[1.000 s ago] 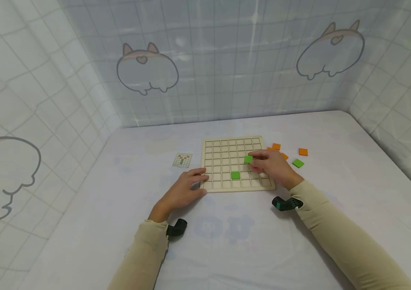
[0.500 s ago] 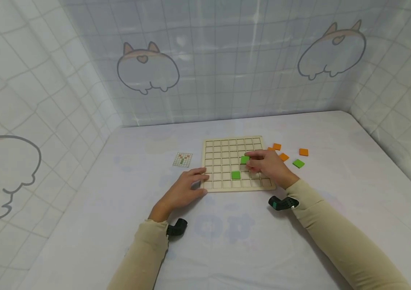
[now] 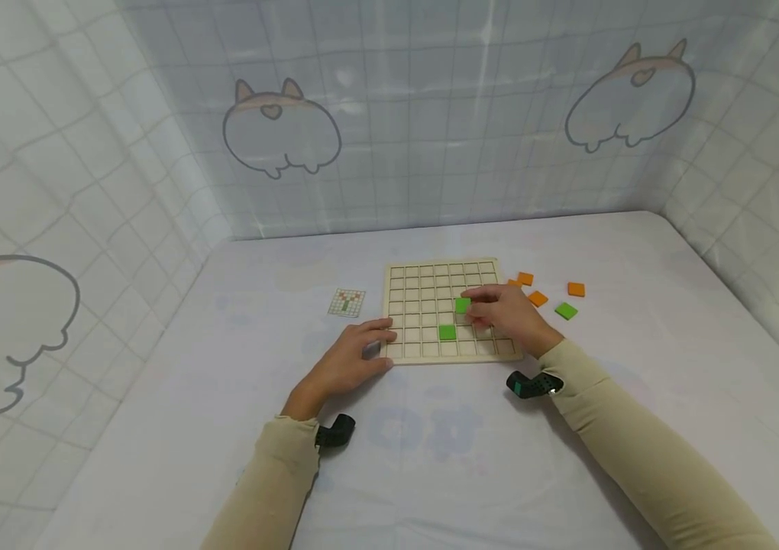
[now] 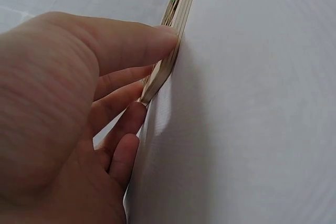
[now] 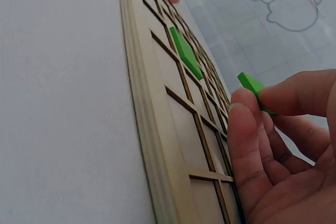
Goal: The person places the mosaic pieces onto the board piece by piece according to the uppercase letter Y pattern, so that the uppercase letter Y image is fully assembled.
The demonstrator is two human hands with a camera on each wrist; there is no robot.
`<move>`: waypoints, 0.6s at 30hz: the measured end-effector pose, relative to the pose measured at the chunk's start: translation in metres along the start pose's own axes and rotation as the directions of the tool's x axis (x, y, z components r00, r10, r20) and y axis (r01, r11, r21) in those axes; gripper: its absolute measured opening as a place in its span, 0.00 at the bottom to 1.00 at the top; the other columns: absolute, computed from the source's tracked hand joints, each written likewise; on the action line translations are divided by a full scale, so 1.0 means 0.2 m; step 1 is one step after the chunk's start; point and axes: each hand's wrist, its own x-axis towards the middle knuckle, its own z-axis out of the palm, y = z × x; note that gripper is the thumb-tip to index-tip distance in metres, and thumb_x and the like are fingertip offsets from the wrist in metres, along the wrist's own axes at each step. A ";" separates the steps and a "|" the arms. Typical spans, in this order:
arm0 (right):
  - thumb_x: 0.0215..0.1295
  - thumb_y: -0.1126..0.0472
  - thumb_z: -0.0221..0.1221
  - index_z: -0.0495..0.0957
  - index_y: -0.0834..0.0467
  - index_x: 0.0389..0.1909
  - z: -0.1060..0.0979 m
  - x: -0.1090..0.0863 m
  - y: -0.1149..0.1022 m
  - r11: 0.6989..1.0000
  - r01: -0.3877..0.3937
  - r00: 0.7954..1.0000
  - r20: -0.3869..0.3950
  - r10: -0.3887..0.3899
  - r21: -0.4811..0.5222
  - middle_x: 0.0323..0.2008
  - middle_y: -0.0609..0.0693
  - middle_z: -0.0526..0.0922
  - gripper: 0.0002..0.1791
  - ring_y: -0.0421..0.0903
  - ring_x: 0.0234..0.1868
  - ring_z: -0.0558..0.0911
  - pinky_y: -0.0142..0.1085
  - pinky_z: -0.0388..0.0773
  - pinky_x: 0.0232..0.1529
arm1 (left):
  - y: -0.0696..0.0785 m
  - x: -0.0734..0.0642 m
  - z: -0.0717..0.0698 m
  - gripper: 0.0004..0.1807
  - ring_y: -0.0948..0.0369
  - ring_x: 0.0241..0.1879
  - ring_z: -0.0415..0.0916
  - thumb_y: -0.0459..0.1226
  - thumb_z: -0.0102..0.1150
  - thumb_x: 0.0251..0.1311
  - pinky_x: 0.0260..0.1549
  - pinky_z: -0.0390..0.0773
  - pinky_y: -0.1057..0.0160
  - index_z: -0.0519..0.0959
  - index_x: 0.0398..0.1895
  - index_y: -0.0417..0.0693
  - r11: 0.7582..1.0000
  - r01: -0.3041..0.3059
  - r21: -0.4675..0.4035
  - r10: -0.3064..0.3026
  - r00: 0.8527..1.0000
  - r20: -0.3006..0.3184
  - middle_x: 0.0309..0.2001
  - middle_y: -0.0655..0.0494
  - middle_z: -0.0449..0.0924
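In the head view, a wooden grid board (image 3: pixel 419 284) lies flat on the table. My right hand (image 3: pixel 509 317) is over the board's right half, pinching a green square tile (image 3: pixel 462 305) between thumb and fingers. The right wrist view shows this green tile (image 5: pixel 252 85) tilted and just above the grid. Nearer the front, another green tile (image 3: pixel 447 332) sits in one cell. My left hand (image 3: pixel 347 360) rests at the board's front left corner. Its thumb (image 4: pixel 157 43) touches the board's edge in the left wrist view, its fingers extended loosely along the side.
Right of the board lie several orange tiles (image 3: pixel 576 289) and a loose green tile (image 3: pixel 566 311). My right hand partly hides one orange tile. A small pattern card (image 3: pixel 347 302) lies left of the board. A patterned curtain (image 3: pixel 417 153) stands behind the table.
My right hand has shifted left across the board with the green tile, then slightly toward the front. My left hand has kept its place at the corner.
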 end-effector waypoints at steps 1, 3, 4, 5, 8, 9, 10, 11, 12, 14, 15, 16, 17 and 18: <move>0.70 0.60 0.60 0.75 0.59 0.65 0.00 0.00 0.00 1.000 0.000 1.000 0.002 0.000 -0.003 0.48 0.61 0.85 0.24 0.56 0.43 0.84 0.45 0.78 0.50 | 0.00 0.00 0.00 0.26 0.49 0.74 0.54 0.39 0.66 0.64 0.68 0.58 0.46 0.77 0.65 0.46 1.000 0.005 0.001 -0.005 1.000 0.002 0.75 0.57 0.62; 0.70 0.60 0.60 0.76 0.59 0.64 0.00 0.02 0.00 1.000 0.002 1.000 0.004 -0.002 -0.012 0.45 0.60 0.85 0.22 0.55 0.41 0.84 0.42 0.79 0.47 | 0.00 0.00 0.00 0.26 0.51 0.74 0.54 0.40 0.66 0.64 0.68 0.58 0.46 0.76 0.66 0.47 1.000 0.016 0.001 -0.016 1.000 0.005 0.75 0.59 0.62; 0.70 0.60 0.60 0.77 0.59 0.63 0.00 0.02 0.00 1.000 0.002 1.000 0.006 -0.002 -0.016 0.44 0.60 0.85 0.22 0.54 0.40 0.84 0.41 0.80 0.46 | -0.01 0.00 0.00 0.26 0.51 0.74 0.54 0.40 0.66 0.64 0.68 0.58 0.46 0.77 0.66 0.47 1.000 0.018 0.002 -0.018 1.000 0.003 0.75 0.59 0.62; 0.70 0.60 0.60 0.78 0.59 0.62 0.00 0.03 0.00 1.000 0.005 1.000 0.007 -0.005 -0.018 0.43 0.59 0.86 0.21 0.53 0.39 0.84 0.40 0.81 0.44 | -0.01 0.00 0.00 0.26 0.51 0.73 0.55 0.40 0.66 0.64 0.68 0.58 0.46 0.76 0.66 0.47 1.000 0.020 0.004 -0.020 1.000 0.003 0.75 0.59 0.62; 0.69 0.60 0.60 0.79 0.59 0.60 0.00 0.04 -0.01 1.000 0.015 1.000 0.018 -0.015 -0.024 0.43 0.59 0.85 0.20 0.52 0.39 0.83 0.39 0.81 0.43 | -0.02 0.00 0.01 0.26 0.51 0.73 0.55 0.40 0.66 0.64 0.68 0.59 0.46 0.77 0.66 0.48 1.000 0.021 0.009 -0.021 1.000 -0.004 0.75 0.60 0.62; 0.69 0.60 0.60 0.79 0.58 0.60 0.00 0.04 -0.01 1.000 0.013 1.000 0.018 -0.013 -0.021 0.43 0.59 0.85 0.19 0.52 0.40 0.83 0.39 0.81 0.43 | -0.02 0.00 0.01 0.26 0.52 0.73 0.55 0.40 0.66 0.64 0.68 0.59 0.47 0.77 0.66 0.48 1.000 0.022 0.011 -0.022 1.000 -0.006 0.74 0.61 0.62; 0.68 0.61 0.60 0.79 0.58 0.59 0.00 0.04 -0.01 1.000 0.011 1.000 0.017 -0.010 -0.017 0.43 0.59 0.85 0.19 0.52 0.40 0.83 0.39 0.81 0.43 | -0.02 0.00 0.01 0.26 0.52 0.73 0.56 0.40 0.66 0.64 0.68 0.59 0.47 0.77 0.65 0.48 1.000 0.020 0.011 -0.019 1.000 -0.005 0.74 0.61 0.62; 0.68 0.60 0.60 0.79 0.57 0.59 0.00 0.04 -0.02 1.000 0.009 1.000 0.014 -0.008 -0.016 0.43 0.58 0.85 0.19 0.52 0.41 0.83 0.39 0.81 0.43 | -0.02 0.01 0.01 0.26 0.52 0.73 0.56 0.40 0.66 0.64 0.68 0.59 0.47 0.77 0.66 0.48 1.000 0.016 0.012 -0.016 1.000 -0.005 0.75 0.61 0.62; 0.68 0.60 0.60 0.79 0.57 0.59 0.00 0.04 -0.02 1.000 0.008 1.000 0.014 -0.007 -0.018 0.44 0.58 0.85 0.19 0.52 0.42 0.82 0.39 0.81 0.44 | -0.02 0.01 0.01 0.26 0.52 0.73 0.56 0.40 0.66 0.64 0.67 0.60 0.47 0.77 0.65 0.48 1.000 0.012 0.011 -0.011 1.000 -0.006 0.74 0.61 0.62; 0.67 0.61 0.60 0.80 0.56 0.58 0.00 0.04 -0.02 1.000 0.001 1.000 0.007 -0.001 -0.010 0.45 0.57 0.85 0.19 0.53 0.43 0.82 0.40 0.81 0.44 | -0.01 0.01 0.01 0.26 0.53 0.73 0.56 0.41 0.66 0.65 0.68 0.59 0.48 0.77 0.65 0.48 1.000 0.012 0.006 -0.012 1.000 -0.002 0.74 0.61 0.62; 0.67 0.61 0.61 0.80 0.56 0.58 0.00 0.04 -0.02 1.000 -0.003 1.000 0.003 0.003 -0.007 0.46 0.57 0.85 0.19 0.52 0.43 0.83 0.39 0.81 0.44 | -0.01 0.01 0.00 0.26 0.53 0.73 0.56 0.41 0.66 0.65 0.68 0.59 0.49 0.77 0.65 0.48 1.000 0.016 0.006 -0.016 1.000 0.001 0.75 0.61 0.62; 0.67 0.61 0.61 0.80 0.57 0.58 0.01 0.05 -0.03 1.000 -0.002 1.000 0.005 0.002 -0.006 0.46 0.57 0.85 0.19 0.53 0.43 0.83 0.40 0.81 0.44 | -0.01 0.01 0.00 0.26 0.53 0.72 0.56 0.40 0.66 0.64 0.68 0.59 0.48 0.77 0.65 0.48 1.000 0.017 0.006 -0.017 1.000 0.002 0.75 0.61 0.62; 0.67 0.61 0.60 0.80 0.57 0.58 0.01 0.05 -0.03 1.000 0.001 1.000 0.012 -0.001 -0.005 0.46 0.58 0.85 0.19 0.53 0.44 0.83 0.39 0.82 0.44 | 0.00 0.01 0.00 0.26 0.53 0.73 0.56 0.40 0.66 0.64 0.68 0.59 0.49 0.77 0.65 0.48 1.000 0.021 0.006 -0.021 1.000 0.004 0.75 0.61 0.62; 0.68 0.61 0.60 0.80 0.58 0.58 0.02 0.05 -0.03 1.000 0.003 1.000 0.019 -0.003 -0.003 0.46 0.58 0.85 0.19 0.52 0.44 0.83 0.39 0.82 0.44 | 0.00 0.01 0.00 0.26 0.53 0.73 0.55 0.40 0.66 0.64 0.68 0.59 0.48 0.77 0.65 0.47 1.000 0.023 0.006 -0.023 1.000 0.004 0.75 0.60 0.62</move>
